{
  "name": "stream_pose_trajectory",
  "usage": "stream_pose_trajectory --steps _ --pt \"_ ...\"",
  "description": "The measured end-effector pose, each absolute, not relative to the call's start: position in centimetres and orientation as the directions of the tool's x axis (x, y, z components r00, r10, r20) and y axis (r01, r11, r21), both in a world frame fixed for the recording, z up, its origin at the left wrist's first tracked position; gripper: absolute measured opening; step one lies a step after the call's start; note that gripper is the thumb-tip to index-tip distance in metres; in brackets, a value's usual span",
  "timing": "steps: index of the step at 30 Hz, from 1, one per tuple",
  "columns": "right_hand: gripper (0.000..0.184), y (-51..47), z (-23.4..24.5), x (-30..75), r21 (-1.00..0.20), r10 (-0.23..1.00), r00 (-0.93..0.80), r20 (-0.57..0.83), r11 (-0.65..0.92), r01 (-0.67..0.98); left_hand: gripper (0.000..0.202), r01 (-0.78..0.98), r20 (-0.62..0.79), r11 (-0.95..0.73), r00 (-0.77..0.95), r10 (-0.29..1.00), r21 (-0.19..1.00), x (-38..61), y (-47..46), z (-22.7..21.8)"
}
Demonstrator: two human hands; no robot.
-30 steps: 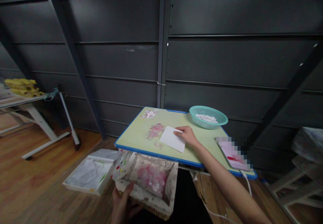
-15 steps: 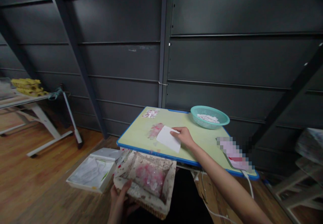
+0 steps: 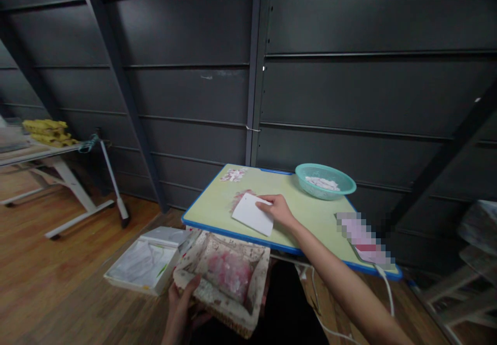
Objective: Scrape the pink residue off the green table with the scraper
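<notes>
My right hand (image 3: 276, 210) pinches a white card (image 3: 252, 214) that lies flat on the yellow-green tabletop (image 3: 322, 219), over a patch of pink bits (image 3: 241, 195) near the table's front left. My left hand (image 3: 182, 306) grips the near rim of a cloth-lined basket (image 3: 217, 302) with pink and white bits inside, held just below the table's blue front edge. A second small pile of bits (image 3: 233, 174) sits at the table's far left corner.
A teal bowl (image 3: 325, 180) with white bits stands at the table's back right. A blurred flat object (image 3: 365, 241) with a white cable lies on the right. A white box (image 3: 145, 265) sits on the wooden floor at left. A white-legged table (image 3: 58, 179) stands further left.
The white card has slid left across the table under my right hand, now covering most of the pink patch. The basket has stayed below the front edge.
</notes>
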State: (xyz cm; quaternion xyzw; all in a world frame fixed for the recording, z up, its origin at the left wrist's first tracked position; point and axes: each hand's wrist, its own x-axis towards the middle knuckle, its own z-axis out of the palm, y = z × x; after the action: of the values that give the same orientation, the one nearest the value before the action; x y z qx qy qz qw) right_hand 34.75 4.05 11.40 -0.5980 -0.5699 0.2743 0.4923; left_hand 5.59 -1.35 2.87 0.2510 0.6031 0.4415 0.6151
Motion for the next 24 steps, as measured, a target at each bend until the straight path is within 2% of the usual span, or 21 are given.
stream_pose_trajectory --steps 2,6,21,24 --pt "0.037 4.8 12.0 35.2 -0.852 0.922 0.237 0.305 0.153 0.5 0.069 -0.242 -0.532 0.496 -0.117 0.838 0.834 5.3 -1.2 3.0" --pt "0.034 5.8 12.7 35.5 -0.774 0.922 0.161 0.351 0.19 0.603 0.064 -0.233 -0.51 0.471 -0.145 0.848 0.851 4.7 -1.1 3.3" --pt "0.029 8.4 13.8 33.8 -0.709 0.945 -0.062 0.32 0.282 0.647 0.065 -0.257 -0.561 0.52 -0.127 0.818 0.815 4.0 -1.1 3.0" --pt "0.03 7.2 14.7 34.8 -0.717 0.947 -0.062 0.317 0.282 0.637 0.066 -0.264 -0.565 0.521 -0.126 0.816 0.812 4.0 -1.2 2.9"
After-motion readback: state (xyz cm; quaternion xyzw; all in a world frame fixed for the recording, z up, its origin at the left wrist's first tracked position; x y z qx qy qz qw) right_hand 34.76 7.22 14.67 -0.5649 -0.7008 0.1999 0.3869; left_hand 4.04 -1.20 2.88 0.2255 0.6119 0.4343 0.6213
